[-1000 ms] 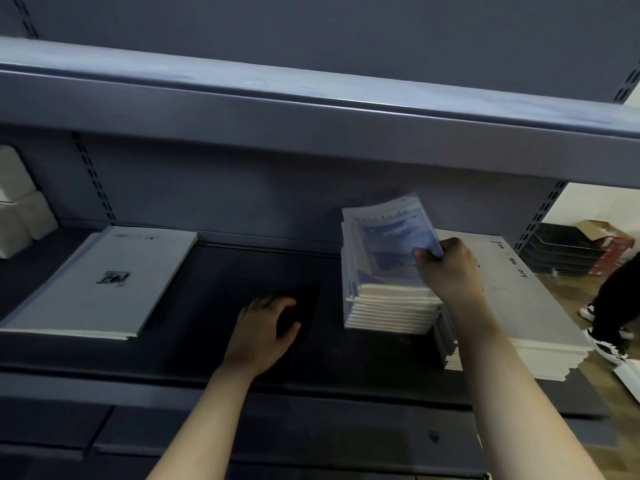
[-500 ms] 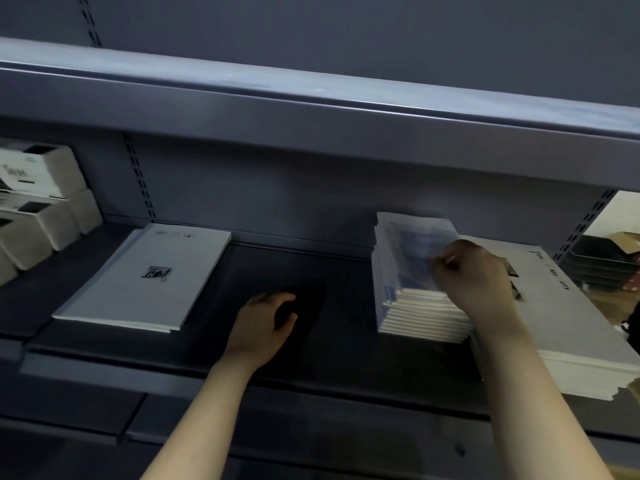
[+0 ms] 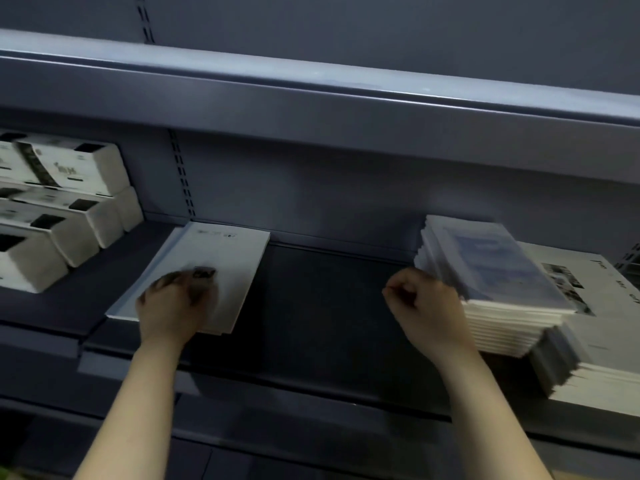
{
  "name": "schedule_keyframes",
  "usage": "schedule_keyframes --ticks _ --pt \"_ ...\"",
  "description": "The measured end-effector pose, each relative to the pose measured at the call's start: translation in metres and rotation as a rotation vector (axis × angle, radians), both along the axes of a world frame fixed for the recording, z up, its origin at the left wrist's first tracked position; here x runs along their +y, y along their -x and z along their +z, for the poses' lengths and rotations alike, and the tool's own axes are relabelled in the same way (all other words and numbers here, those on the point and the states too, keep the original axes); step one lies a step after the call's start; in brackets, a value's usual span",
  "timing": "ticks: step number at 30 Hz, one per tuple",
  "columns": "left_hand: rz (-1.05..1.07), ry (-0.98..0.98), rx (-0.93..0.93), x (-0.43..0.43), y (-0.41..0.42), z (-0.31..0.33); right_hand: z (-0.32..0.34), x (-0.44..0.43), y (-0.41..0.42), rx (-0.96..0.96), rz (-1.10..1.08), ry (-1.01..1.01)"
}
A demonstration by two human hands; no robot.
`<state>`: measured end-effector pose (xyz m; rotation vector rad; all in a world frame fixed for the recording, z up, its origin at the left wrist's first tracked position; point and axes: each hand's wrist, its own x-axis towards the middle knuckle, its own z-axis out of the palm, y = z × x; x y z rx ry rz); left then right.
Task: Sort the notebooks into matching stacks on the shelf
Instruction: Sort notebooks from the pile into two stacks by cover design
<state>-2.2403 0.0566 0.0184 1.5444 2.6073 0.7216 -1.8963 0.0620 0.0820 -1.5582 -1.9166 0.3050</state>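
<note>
Dark grey metal shelving fills the view, with an upper shelf (image 3: 311, 109) running across the top and the working shelf (image 3: 329, 306) below it. Far left, white boxes (image 3: 69, 202) with black markings are piled against the back wall.

Over to the left hand (image 3: 173, 306): it's down on the white notebook (image 3: 225, 258), which lies flat and skewed at the shelf's left end, far corner close to the back wall. The fingers sit on the cover near its small dark emblem, but they're smeared by motion blur, so whether they're pressing flat or pinching the cover, I cannot tell.

Now the right hand (image 3: 426, 306): fingers curled into a loose fist, thumb against the forefinger, nothing visible inside it. It hangs just beside the near left corner of the blue stack (image 3: 502, 268); contact is too close to call.

That blue stack is a thick pile of blue-covered notebooks on the right of the shelf, edges a bit ragged, and its right side overlaps the left edge of the white stack (image 3: 606, 341), a broader pile with dark lettering and a small picture on top, running out of frame to the right. Bare dark shelf separates the two hands
</note>
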Motion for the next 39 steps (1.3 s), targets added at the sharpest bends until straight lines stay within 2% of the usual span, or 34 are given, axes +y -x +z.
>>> schedule_keyframes --ticks 7,12,18,22,24,28,31,35,37,39 --pt "0.157 0.173 -0.063 0.003 0.033 0.009 -0.033 0.004 0.025 0.048 -0.023 0.136" --pt "0.207 0.219 -0.071 0.009 0.041 0.022 -0.048 0.0 0.033 0.074 -0.065 0.211" --pt "0.083 0.033 -0.221 0.016 0.058 0.026 -0.053 -0.004 0.032 0.074 -0.099 0.222" --pt "-0.045 -0.209 -0.274 0.018 0.062 0.027 -0.058 -0.002 0.025 0.1 -0.112 0.211" --pt "-0.127 -0.357 -0.323 0.016 0.059 0.027 -0.061 0.001 0.023 0.218 -0.101 0.243" --pt "-0.301 -0.59 -0.631 0.01 0.037 0.037 -0.065 0.006 0.027 0.622 -0.05 0.387" --pt "-0.423 -0.705 -0.785 0.008 0.016 0.047 -0.063 0.009 0.032 0.812 0.009 0.543" --pt "-0.613 -0.819 -0.888 0.007 -0.014 0.057 -0.059 0.015 0.034 1.095 0.057 0.784" --pt "-0.725 -0.843 -0.92 0.008 -0.025 0.06 -0.057 0.014 0.029 1.22 0.065 0.796" --pt "-0.785 -0.824 -0.841 0.012 -0.037 0.063 -0.053 0.011 0.02 1.244 0.085 0.793"
